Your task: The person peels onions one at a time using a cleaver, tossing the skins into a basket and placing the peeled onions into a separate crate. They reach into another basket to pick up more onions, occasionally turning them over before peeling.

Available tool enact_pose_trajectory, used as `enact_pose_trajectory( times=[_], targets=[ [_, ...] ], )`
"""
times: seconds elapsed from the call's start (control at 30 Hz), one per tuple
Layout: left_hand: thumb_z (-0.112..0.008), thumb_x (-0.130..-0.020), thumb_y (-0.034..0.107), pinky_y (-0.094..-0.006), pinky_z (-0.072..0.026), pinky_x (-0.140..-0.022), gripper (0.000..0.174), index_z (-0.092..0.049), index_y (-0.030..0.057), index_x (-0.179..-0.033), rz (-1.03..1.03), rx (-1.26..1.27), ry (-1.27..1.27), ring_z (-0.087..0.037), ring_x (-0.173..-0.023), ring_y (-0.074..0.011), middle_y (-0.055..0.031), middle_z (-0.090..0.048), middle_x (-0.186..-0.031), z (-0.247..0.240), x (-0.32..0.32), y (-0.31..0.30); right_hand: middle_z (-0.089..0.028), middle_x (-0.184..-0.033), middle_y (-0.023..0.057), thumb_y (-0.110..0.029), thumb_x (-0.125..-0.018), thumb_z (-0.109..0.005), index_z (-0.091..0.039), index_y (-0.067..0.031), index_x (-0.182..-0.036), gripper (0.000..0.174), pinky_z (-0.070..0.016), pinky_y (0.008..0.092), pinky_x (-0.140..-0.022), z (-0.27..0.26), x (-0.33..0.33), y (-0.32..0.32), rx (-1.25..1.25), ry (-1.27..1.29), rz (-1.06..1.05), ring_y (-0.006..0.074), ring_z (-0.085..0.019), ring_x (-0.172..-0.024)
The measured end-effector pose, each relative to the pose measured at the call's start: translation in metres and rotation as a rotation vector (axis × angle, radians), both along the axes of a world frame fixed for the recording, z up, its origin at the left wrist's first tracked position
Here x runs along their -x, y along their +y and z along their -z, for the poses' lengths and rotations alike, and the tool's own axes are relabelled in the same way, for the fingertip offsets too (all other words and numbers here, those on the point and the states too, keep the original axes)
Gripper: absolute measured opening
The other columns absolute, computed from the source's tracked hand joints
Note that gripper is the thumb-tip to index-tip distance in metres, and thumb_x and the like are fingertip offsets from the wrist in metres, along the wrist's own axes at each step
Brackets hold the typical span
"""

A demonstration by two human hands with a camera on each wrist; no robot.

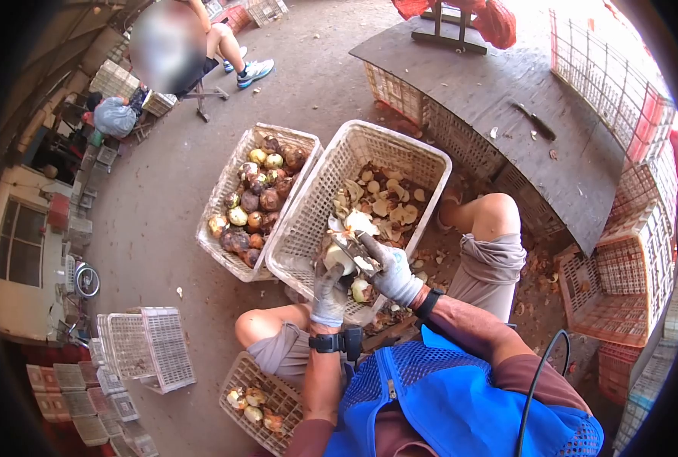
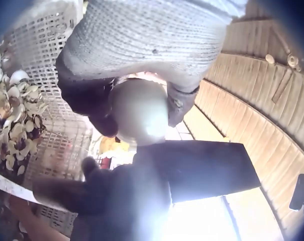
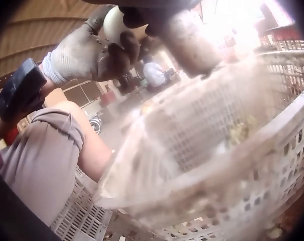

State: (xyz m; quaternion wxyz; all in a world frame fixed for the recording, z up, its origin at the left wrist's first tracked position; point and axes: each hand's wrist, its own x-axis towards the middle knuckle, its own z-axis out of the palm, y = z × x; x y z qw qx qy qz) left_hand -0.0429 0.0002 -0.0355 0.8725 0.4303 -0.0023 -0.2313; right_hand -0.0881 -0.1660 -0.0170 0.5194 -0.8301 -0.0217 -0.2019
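My gloved left hand (image 1: 328, 297) grips a peeled, pale onion (image 2: 141, 111), fingers and thumb around its sides. In my gloved right hand (image 1: 397, 278) is a knife with a broad dark blade (image 2: 207, 168), its edge right at the onion in the left wrist view. Both hands are over the near end of a large white crate (image 1: 439, 164) that has onion skins and pale outer layers (image 1: 385, 199) inside. Another onion (image 1: 361, 289), partly peeled, shows below the hands. The right wrist view has the left hand (image 3: 81, 55) around the onion.
Left of the large crate stands a smaller crate (image 1: 209, 221) of unpeeled onions (image 1: 259, 190). A low basket (image 1: 236, 373) by my left leg holds several onions. A second knife (image 1: 535, 122) lies on the dark board (image 1: 461, 84) at right. Two people sit at the upper left.
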Motion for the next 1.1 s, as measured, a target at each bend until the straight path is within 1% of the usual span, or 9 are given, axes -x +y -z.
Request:
enact_pose_trajectory(
  times=[0.23, 0.43, 0.5, 0.57, 0.6, 0.7, 0.87, 1.0, 1.1],
  targets=[
    [-0.088, -0.065, 0.016, -0.0331, -0.0482, -0.095, 0.078, -0.045, 0.0015, -0.129, 0.133, -0.693, -0.474, -0.054, -0.111, -0.0228, -0.0117, -0.052, -0.124, 0.010, -0.014, 0.016, -0.066, -0.092, 0.0208, -0.007, -0.086, -0.061, -0.051, -0.0056, -0.131, 0.046, -0.0523, 0.0395, -0.069, -0.002, -0.008, -0.011, -0.089, -0.045, 0.176, 0.0373, -0.066, -0.081],
    [-0.088, -0.065, 0.020, -0.0342, -0.0495, -0.096, 0.079, -0.045, 0.0043, -0.129, 0.166, -0.568, -0.505, -0.056, -0.112, -0.0225, -0.0096, -0.054, -0.124, -0.031, -0.002, 0.013, -0.065, -0.080, 0.0240, -0.005, -0.081, -0.061, -0.044, -0.0088, -0.136, 0.057, -0.0506, 0.0475, -0.065, 0.000, -0.038, -0.034, -0.102, 0.048, 0.304, 0.0415, -0.065, -0.074],
    [-0.086, -0.069, 0.027, -0.0345, -0.0508, -0.096, 0.075, -0.045, 0.0065, -0.129, 0.156, -0.446, -0.422, -0.056, -0.113, -0.0218, -0.0087, -0.054, -0.124, -0.056, 0.007, 0.010, -0.066, -0.088, 0.0243, -0.008, -0.078, -0.062, -0.040, -0.0117, -0.141, 0.067, -0.0498, 0.0504, -0.070, 0.031, -0.045, -0.049, 0.036, 0.404, 0.203, 0.0434, -0.064, -0.080],
    [-0.080, -0.073, 0.023, -0.0382, -0.0508, -0.096, 0.072, -0.044, 0.0042, -0.132, 0.051, -0.222, -0.322, -0.058, -0.112, -0.0243, -0.0099, -0.056, -0.123, -0.045, 0.009, 0.020, -0.069, -0.091, 0.0185, -0.010, -0.083, -0.057, -0.058, -0.0061, -0.125, 0.043, -0.0509, 0.0405, -0.073, 0.090, -0.051, -0.042, -0.217, 0.247, 0.196, 0.0273, -0.067, -0.082],
    [-0.079, -0.074, 0.021, -0.0397, -0.0509, -0.095, 0.072, -0.043, 0.0033, -0.133, -0.012, -0.082, -0.253, -0.058, -0.112, -0.0249, -0.0104, -0.057, -0.122, -0.045, 0.011, 0.029, -0.069, -0.097, 0.0097, -0.006, -0.081, -0.058, -0.058, 0.0014, -0.122, 0.041, -0.0493, 0.0339, -0.081, 0.029, -0.041, -0.037, -0.354, 0.543, 0.162, 0.0185, -0.061, -0.088],
    [-0.073, -0.076, 0.016, -0.0409, -0.0516, -0.092, 0.064, -0.046, 0.0020, -0.133, -0.169, 0.167, -0.037, -0.059, -0.110, -0.0263, -0.0114, -0.060, -0.121, -0.033, 0.017, 0.072, -0.055, -0.068, -0.0010, -0.014, -0.082, -0.061, -0.066, -0.0024, -0.097, 0.020, -0.0401, 0.0297, -0.050, 0.098, -0.052, -0.039, -0.537, 0.471, 0.082, 0.0096, -0.046, -0.055],
    [-0.072, -0.079, 0.017, -0.0444, -0.0499, -0.095, 0.055, -0.050, 0.0039, -0.128, -0.640, 0.534, 0.028, -0.056, -0.114, -0.0294, -0.0157, -0.057, -0.125, -0.055, 0.070, 0.200, -0.049, -0.061, -0.0033, -0.013, -0.081, -0.058, -0.062, -0.0024, -0.082, 0.011, -0.0355, 0.0303, -0.048, 0.148, -0.074, -0.052, -0.493, 0.505, -0.056, 0.0108, -0.042, -0.051],
    [-0.073, -0.081, 0.034, -0.0355, -0.0517, -0.078, 0.052, -0.054, 0.0061, -0.121, -1.321, 0.188, -0.258, -0.060, -0.093, -0.0204, -0.0072, -0.064, -0.107, -0.166, 0.201, 0.309, -0.041, -0.055, -0.0018, -0.016, -0.080, -0.059, -0.057, -0.0073, -0.076, 0.010, -0.0348, 0.0310, -0.036, 0.181, -0.081, -0.051, -0.295, 0.327, -0.161, 0.0133, -0.041, -0.038],
    [-0.069, -0.084, 0.043, -0.0318, -0.0520, -0.076, 0.052, -0.056, 0.0062, -0.118, -1.313, 0.158, -0.615, -0.062, -0.092, -0.0178, -0.0076, -0.065, -0.107, -0.197, 0.345, 0.423, -0.036, -0.052, -0.0029, -0.015, -0.080, -0.060, -0.052, -0.0099, -0.074, 0.011, -0.0314, 0.0293, -0.037, 0.110, -0.061, -0.020, -0.617, 0.593, -0.040, 0.0124, -0.038, -0.038]
  ],
)
